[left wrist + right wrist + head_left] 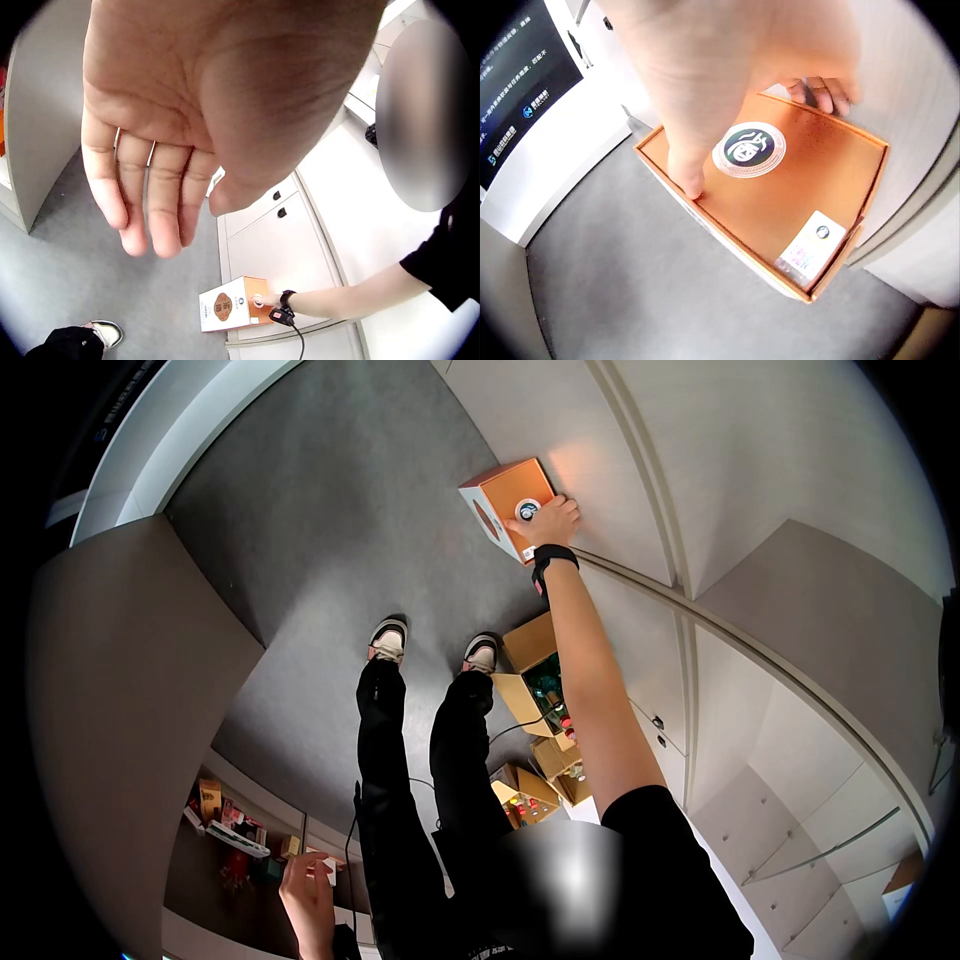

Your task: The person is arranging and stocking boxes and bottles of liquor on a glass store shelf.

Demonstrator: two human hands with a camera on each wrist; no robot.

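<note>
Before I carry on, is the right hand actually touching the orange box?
Touching. The right wrist view shows it: the thumb tip of the right hand meets the orange box just inside its rim, with no visible gap.

Beside the right hand (548,522) stands a pale, flat-panelled cabinet (540,405) catching soft light. A dark, open-fronted shelf unit (205,880) is near the left hand (308,900); smooth grey floor (330,490) spreads between.

Grey floor (320,530) under open cardboard boxes (529,644) and 2 shoes (388,640).
</note>
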